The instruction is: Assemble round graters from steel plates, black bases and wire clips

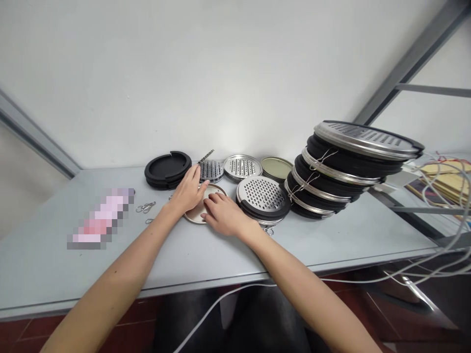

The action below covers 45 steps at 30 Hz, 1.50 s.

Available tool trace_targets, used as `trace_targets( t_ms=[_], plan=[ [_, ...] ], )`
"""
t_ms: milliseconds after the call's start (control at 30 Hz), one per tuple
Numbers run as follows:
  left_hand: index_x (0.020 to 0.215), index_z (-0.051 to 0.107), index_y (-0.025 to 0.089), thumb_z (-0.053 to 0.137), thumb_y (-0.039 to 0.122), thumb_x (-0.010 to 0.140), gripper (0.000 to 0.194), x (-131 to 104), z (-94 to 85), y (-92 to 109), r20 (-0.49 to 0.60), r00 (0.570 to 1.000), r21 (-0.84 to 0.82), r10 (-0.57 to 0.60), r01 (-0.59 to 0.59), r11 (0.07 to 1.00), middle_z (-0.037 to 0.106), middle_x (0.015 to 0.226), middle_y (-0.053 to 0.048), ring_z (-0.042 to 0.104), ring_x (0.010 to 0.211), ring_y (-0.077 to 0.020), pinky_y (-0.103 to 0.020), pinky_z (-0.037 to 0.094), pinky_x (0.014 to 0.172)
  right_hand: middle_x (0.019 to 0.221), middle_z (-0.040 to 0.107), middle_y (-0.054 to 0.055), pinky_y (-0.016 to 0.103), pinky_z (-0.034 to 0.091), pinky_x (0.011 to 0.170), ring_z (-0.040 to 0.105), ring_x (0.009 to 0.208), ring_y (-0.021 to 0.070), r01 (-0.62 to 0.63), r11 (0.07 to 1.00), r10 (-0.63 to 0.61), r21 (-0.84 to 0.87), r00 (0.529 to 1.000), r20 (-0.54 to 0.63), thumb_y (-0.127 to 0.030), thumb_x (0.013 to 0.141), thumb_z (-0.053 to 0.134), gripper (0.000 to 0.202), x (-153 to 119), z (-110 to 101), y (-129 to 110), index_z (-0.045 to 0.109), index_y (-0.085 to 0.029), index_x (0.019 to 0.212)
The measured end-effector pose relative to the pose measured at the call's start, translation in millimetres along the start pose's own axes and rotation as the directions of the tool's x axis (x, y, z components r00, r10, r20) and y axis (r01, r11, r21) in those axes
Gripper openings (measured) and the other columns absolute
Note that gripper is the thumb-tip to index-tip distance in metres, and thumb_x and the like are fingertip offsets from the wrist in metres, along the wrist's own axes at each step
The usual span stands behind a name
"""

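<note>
My left hand [187,191] has its thumb apart from its fingers, at the left side of a shallow round metal lid [195,214]. Its fingertips reach toward a grater disc [213,170] with dark slots. A thin dark notched strip [206,156] sticks up just beyond them; whether they touch it I cannot tell. Over the right part of the lid lies my right hand [226,214], its fingers loosely spread and thumb apart. Beside that hand is a round grater [264,196] on a black ring. Black rings [167,169] are stacked behind my left hand.
A tall leaning stack of clipped black and silver grater units [349,169] rises at the right. Behind lie a silver grater disc [243,166] and a greenish lid [276,168]. Wire clips [146,207] and a blurred pink item [103,215] are at the left. White cables [368,281] hang at the right.
</note>
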<state>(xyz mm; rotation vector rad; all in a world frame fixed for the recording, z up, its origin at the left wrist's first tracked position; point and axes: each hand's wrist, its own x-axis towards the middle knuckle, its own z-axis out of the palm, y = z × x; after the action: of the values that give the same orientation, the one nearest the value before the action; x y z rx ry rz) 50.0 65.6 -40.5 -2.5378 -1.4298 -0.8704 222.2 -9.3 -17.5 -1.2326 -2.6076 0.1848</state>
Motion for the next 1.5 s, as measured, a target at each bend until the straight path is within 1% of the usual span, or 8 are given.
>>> trace_targets(
  t_ms=[500, 733, 933, 1067, 1133, 1333, 1400, 1500],
  plan=[
    [0.129, 0.053, 0.012, 0.034, 0.031, 0.100, 0.039, 2.2, -29.7, 13.2, -0.191, 0.978, 0.005, 0.085, -0.086, 0.996, 0.056, 0.132, -0.016, 0.049, 0.125, -0.0270, -0.046, 0.040, 0.108, 0.113, 0.060, 0.015, 0.041, 0.043, 0.096, 0.053, 0.108, 0.0272, -0.001, 1.000, 0.001, -0.004, 1.000, -0.023, -0.037, 0.094, 0.050, 0.030, -0.5, 1.6, 0.7, 0.061, -0.013, 0.108],
    [0.096, 0.069, 0.022, 0.051, 0.021, 0.094, 0.017, -16.2, -45.8, -2.5, -0.323, 0.917, 0.072, 0.233, -0.222, 0.972, 0.073, 0.101, -0.006, 0.065, 0.098, -0.0220, -0.040, 0.050, 0.089, 0.102, 0.067, 0.011, 0.036, 0.042, 0.092, 0.057, 0.101, 0.0236, 0.000, 0.998, 0.014, 0.062, 0.976, -0.216, -0.029, 0.095, 0.047, 0.025, 1.9, -2.4, -3.3, 0.066, -0.015, 0.101],
    [0.089, 0.067, 0.022, 0.059, 0.019, 0.091, 0.009, -35.5, -50.4, -3.2, -0.401, 0.888, -0.005, 0.226, -0.249, 0.969, 0.075, 0.090, -0.003, 0.068, 0.088, -0.0179, -0.035, 0.053, 0.081, 0.093, 0.070, 0.009, 0.032, 0.044, 0.084, 0.061, 0.087, 0.0206, -0.045, 0.986, 0.115, 0.159, 0.878, -0.465, -0.029, 0.098, 0.037, 0.034, 0.1, -11.4, -3.1, 0.068, -0.017, 0.096],
    [0.084, 0.067, 0.022, 0.059, 0.018, 0.090, 0.010, -37.2, -56.4, -0.3, -0.445, 0.881, -0.046, 0.163, -0.204, 0.978, 0.075, 0.086, -0.003, 0.068, 0.083, -0.0174, -0.034, 0.054, 0.076, 0.094, 0.071, 0.009, 0.032, 0.045, 0.086, 0.062, 0.091, 0.0203, 0.030, 0.989, 0.049, 0.143, 0.856, -0.514, -0.025, 0.097, 0.040, 0.029, -1.0, -6.5, -3.7, 0.068, -0.016, 0.099],
    [0.084, 0.067, 0.021, 0.061, 0.016, 0.088, 0.009, -37.1, -59.6, -2.8, -0.485, 0.860, -0.052, 0.160, -0.211, 0.976, 0.074, 0.084, -0.003, 0.068, 0.082, -0.0171, -0.033, 0.054, 0.075, 0.094, 0.071, 0.008, 0.032, 0.047, 0.085, 0.063, 0.091, 0.0195, 0.088, 0.985, 0.015, 0.150, 0.816, -0.578, -0.023, 0.095, 0.043, 0.025, -0.8, -3.8, -4.6, 0.068, -0.017, 0.099],
    [0.081, 0.066, 0.020, 0.069, 0.011, 0.082, 0.010, -37.4, -61.4, -14.4, -0.582, 0.799, -0.059, 0.152, -0.228, 0.972, 0.072, 0.077, -0.002, 0.067, 0.074, -0.0159, -0.030, 0.054, 0.070, 0.079, 0.071, 0.004, 0.031, 0.053, 0.069, 0.066, 0.074, 0.0178, 0.258, 0.953, 0.009, 0.158, 0.498, -0.867, -0.016, 0.086, 0.053, 0.013, -1.5, -9.9, -2.7, 0.065, -0.021, 0.086],
    [0.080, 0.065, 0.020, 0.069, 0.009, 0.081, 0.011, -37.0, -62.0, -13.3, -0.600, 0.787, -0.067, 0.140, -0.225, 0.972, 0.071, 0.076, -0.002, 0.067, 0.073, -0.0155, -0.029, 0.054, 0.069, 0.077, 0.071, 0.004, 0.031, 0.053, 0.067, 0.066, 0.072, 0.0176, 0.267, 0.949, 0.032, 0.166, 0.442, -0.896, -0.014, 0.085, 0.054, 0.013, -2.0, -13.8, -1.0, 0.065, -0.021, 0.084],
    [0.080, 0.065, 0.020, 0.069, 0.009, 0.081, 0.012, -36.5, -65.3, -6.7, -0.607, 0.786, -0.111, 0.118, -0.230, 0.967, 0.071, 0.076, -0.001, 0.067, 0.074, -0.0155, -0.030, 0.055, 0.069, 0.082, 0.071, 0.005, 0.033, 0.055, 0.073, 0.066, 0.078, 0.0184, 0.217, 0.952, 0.087, 0.215, 0.485, -0.870, -0.014, 0.086, 0.053, 0.014, -0.9, -15.3, 1.6, 0.065, -0.021, 0.087]
  ],
)
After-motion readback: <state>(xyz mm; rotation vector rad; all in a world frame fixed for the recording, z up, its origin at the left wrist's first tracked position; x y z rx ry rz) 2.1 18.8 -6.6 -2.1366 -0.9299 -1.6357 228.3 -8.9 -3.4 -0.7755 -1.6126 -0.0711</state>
